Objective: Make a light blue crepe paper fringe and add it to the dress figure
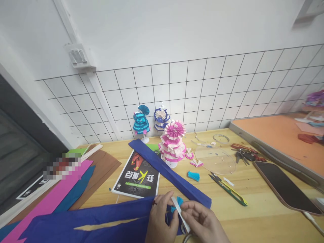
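My left hand (162, 219) is closed, pinching a small turquoise crepe paper piece (180, 201) between thumb and fingers. Close beside it, my right hand (202, 221) grips a narrow white strip (180, 213) that lies against the turquoise paper and reaches up to my left fingertips. Part of the turquoise piece is hidden behind the strip and fingers. Dark blue paper (111, 216) spreads under and left of my left hand. A folded dark blue strip (172, 172) slants across a black booklet (138, 175) just beyond. Another turquoise bundle (193, 176) lies farther off.
Yellow-green snips (229, 190) and a phone (286, 185) lie to the right, with keys (244, 155) behind. Paper-ruffled ornaments stand at the back, the pink one (173, 145) nearest. Pink paper (60, 192) lies left; an orange-topped board (275, 135) stands at the far right.
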### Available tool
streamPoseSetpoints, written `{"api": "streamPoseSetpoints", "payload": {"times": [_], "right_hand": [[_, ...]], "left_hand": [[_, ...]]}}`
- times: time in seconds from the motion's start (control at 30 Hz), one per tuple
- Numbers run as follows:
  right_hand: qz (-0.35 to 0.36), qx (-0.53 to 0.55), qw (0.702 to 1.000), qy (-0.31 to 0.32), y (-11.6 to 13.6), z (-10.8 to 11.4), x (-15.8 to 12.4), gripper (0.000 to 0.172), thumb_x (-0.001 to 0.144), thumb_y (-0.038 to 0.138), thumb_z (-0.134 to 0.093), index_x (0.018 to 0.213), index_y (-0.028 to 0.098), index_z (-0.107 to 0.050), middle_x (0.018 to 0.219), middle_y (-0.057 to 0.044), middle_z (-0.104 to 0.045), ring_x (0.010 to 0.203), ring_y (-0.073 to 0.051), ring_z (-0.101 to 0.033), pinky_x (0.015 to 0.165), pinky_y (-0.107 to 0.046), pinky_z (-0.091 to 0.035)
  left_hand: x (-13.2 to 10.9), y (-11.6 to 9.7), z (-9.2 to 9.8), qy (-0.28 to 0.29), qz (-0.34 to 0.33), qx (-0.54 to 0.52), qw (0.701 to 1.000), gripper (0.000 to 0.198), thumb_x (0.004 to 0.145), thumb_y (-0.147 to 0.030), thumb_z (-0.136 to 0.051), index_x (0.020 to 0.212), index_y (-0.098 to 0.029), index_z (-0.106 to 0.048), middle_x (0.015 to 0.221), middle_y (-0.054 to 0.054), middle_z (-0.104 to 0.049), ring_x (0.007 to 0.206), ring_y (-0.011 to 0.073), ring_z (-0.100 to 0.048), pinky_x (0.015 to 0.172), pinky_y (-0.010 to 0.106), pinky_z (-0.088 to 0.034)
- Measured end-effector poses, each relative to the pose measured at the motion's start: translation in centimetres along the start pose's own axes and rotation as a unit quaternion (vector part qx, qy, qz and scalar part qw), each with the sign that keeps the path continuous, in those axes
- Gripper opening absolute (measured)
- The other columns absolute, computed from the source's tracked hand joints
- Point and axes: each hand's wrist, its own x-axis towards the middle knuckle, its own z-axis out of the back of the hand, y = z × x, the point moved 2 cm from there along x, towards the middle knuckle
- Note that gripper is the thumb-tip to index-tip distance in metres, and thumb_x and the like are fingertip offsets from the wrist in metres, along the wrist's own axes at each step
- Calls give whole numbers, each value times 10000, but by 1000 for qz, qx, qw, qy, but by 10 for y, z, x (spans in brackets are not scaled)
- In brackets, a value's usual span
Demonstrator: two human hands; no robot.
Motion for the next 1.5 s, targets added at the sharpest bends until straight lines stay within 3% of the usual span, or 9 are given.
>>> {"api": "streamPoseSetpoints", "payload": {"times": [0.4,0.7,0.8,0.9,1.3,1.5], "right_hand": [[69,-89,993,-33,2,3,2,271,655,431,-684,614,163,-673,492,11,-575,451,-121,-465,445,-220,-380],[-14,26,1000,3,7,1,6,288,572,397,-766,616,141,-640,465,40,-558,413,-75,-435,426,-183,-329],[-19,59,997,44,4,1,6,263,615,372,-749,704,136,-676,522,21,-597,440,-79,-467,445,-181,-350],[-22,56,996,64,3,2,6,238,652,368,-723,666,133,-687,496,32,-563,427,-71,-435,436,-178,-339],[-9,16,999,35,-1,6,5,302,637,408,-721,594,127,-618,472,40,-515,432,-71,-385,444,-190,-290],[11,-39,999,33,5,4,3,355,672,459,-667,574,136,-556,482,51,-455,449,-78,-349,453,-203,-277]], "left_hand": [[-5,3,-9,-27,114,-90,989,464,657,-81,-510,1108,-192,-521,759,32,-656,690,185,-630,649,310,-518],[-5,4,-14,-21,192,-154,969,430,650,-130,-530,1075,-190,-520,670,-13,-599,648,164,-600,674,297,-483],[-6,5,-15,-16,205,-202,958,450,647,-129,-528,1092,-184,-498,665,-22,-589,648,157,-598,669,284,-475],[-5,6,-17,-11,224,-253,941,453,644,-135,-542,1092,-177,-487,665,-21,-599,649,159,-605,670,281,-471],[1,7,-16,32,293,-365,883,508,591,-83,-562,1091,-139,-490,613,-12,-641,608,152,-594,634,260,-446],[3,7,-15,45,310,-383,869,504,578,-84,-559,1079,-108,-509,616,3,-645,610,153,-593,625,259,-445]]}}
